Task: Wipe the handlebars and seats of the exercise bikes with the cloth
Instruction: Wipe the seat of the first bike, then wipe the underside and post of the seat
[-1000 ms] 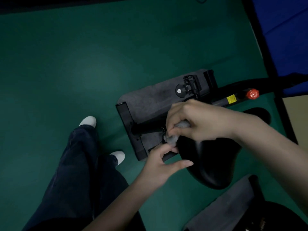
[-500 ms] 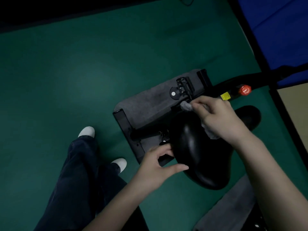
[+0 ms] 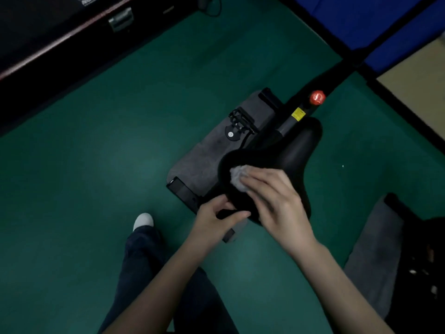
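Observation:
The black bike seat stands at centre right on its post. A crumpled grey cloth lies on the seat's wide end. My right hand presses it down with stretched fingers laid over it, and the cloth sticks out past the fingertips. My left hand is at the seat's near edge, with thumb and fingers curled round the rim. No handlebars are in view.
The bike's frame with a red knob and yellow label runs up to the right. A pedal hangs above a grey mat. A second bike's mat lies at right. My legs and white shoe stand on green floor.
My right hand slid the cloth from the seat's far side toward its near wide end. My left hand closed in and took hold of the seat's rim. The camera tilted.

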A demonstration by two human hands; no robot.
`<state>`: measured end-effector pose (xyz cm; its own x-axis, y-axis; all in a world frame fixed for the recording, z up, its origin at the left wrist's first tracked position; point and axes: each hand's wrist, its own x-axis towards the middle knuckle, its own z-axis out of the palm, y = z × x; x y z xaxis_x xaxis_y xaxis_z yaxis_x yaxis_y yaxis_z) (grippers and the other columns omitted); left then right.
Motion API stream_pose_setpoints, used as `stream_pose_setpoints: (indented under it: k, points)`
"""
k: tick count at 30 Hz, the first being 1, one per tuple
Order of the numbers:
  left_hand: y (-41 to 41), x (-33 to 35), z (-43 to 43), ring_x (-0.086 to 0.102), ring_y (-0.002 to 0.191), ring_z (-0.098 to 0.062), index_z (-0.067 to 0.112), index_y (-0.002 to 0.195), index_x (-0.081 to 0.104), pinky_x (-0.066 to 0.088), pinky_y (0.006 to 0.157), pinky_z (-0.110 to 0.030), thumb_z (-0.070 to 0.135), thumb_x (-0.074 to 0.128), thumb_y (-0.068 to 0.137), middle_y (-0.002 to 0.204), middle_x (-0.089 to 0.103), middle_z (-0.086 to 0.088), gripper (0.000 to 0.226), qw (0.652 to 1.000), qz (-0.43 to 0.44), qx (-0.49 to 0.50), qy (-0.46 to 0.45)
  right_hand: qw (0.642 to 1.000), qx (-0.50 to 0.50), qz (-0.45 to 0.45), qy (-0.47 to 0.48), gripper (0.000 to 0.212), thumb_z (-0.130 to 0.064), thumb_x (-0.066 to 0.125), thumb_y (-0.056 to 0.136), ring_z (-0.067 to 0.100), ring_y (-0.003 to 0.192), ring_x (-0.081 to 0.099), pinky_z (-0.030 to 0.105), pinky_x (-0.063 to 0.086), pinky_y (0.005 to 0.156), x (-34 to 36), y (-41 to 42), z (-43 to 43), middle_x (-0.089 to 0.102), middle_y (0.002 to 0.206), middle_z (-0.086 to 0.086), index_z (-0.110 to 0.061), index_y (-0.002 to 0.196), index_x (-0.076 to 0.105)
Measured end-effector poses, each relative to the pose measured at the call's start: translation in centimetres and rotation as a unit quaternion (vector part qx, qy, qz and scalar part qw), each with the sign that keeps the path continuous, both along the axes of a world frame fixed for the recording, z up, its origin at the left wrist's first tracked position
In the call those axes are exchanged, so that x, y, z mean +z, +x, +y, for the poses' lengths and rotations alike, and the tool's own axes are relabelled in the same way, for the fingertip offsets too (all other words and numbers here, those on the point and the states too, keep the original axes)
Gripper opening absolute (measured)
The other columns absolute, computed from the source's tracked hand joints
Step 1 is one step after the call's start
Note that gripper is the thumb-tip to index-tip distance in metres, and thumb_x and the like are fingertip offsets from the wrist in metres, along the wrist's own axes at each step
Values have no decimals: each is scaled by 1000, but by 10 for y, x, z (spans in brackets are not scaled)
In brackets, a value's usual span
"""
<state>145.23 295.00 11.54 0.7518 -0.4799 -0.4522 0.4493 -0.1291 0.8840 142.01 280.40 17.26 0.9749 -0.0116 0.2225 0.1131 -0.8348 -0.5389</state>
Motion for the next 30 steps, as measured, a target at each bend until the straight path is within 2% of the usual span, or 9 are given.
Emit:
stream_pose_setpoints:
  k: [2, 5, 8, 14, 18, 21, 25, 27, 30]
  points:
    - [0, -1, 1, 62, 80, -2, 21, 92, 71, 47, 84, -21, 12, 77, 76, 77, 69, 4, 20, 1000, -4, -11, 9, 1000, -13, -8, -21, 24, 1, 62, 90, 26, 111, 56, 32, 42, 101, 0, -13, -9, 63, 117, 11, 1, 113, 67]
    - [4, -3, 4, 61, 75, 5, 28, 85, 69, 44, 77, -9, 18, 76, 78, 66, 66, 15, 14, 998, -17, -47, 30, 980, -195, -27, -7, 21, 4, 62, 89, 27, 103, 58, 23, 41, 99, -1, -31, -14, 66, 110, 12, 2, 108, 69]
    - [11, -5, 11, 63, 79, 3, 32, 88, 68, 46, 82, -20, 23, 75, 80, 73, 70, 17, 13, 992, -25, -109, 63, 930, -356, -48, 84, 18, 3, 61, 89, 24, 100, 60, 12, 39, 95, 4, -46, 1, 68, 104, 7, 0, 104, 70]
    - [22, 7, 18, 63, 89, 0, 32, 91, 64, 48, 89, -24, 26, 70, 84, 87, 67, 15, 11, 958, -69, -248, 125, 855, -475, -43, 206, 17, -4, 61, 90, 13, 101, 62, 16, 44, 91, 24, -90, 32, 67, 100, -8, -11, 103, 71]
    - [23, 24, 15, 63, 96, -8, 30, 98, 65, 48, 89, -25, 30, 66, 87, 94, 68, 11, 11, 914, -125, -358, 145, 795, -541, -47, 271, 17, -10, 61, 92, 9, 97, 64, 22, 48, 87, 41, -125, 52, 70, 100, -7, -21, 100, 70]
    - [21, 38, 9, 62, 91, -5, 23, 105, 67, 50, 89, -26, 30, 65, 89, 93, 66, 14, 18, 869, -185, -435, 144, 734, -592, -62, 327, 14, -16, 60, 93, 8, 70, 57, 29, 45, 73, 49, -151, 69, 67, 83, -7, -23, 100, 71]
    - [8, 59, -10, 62, 87, -5, 16, 112, 68, 43, 76, -9, 30, 64, 89, 95, 67, 9, 27, 801, -276, -514, 135, 674, -653, -97, 331, 14, -18, 60, 94, 6, 61, 51, 28, 40, 67, 56, -189, 95, 62, 74, -7, -23, 101, 71]
    - [-2, 68, -19, 61, 87, -6, 14, 112, 68, 40, 73, -4, 29, 64, 90, 98, 68, 5, 27, 774, -304, -542, 125, 650, -678, -105, 325, 14, -19, 59, 94, 7, 60, 51, 28, 39, 66, 59, -208, 106, 65, 78, -2, -21, 102, 71]
    - [-23, 81, -29, 61, 90, -8, 14, 115, 67, 39, 80, -10, 28, 64, 90, 101, 68, 2, 28, 730, -346, -578, 112, 625, -719, -111, 284, 14, -17, 60, 93, 9, 71, 59, 27, 44, 71, 63, -237, 120, 70, 87, -3, -21, 100, 72]
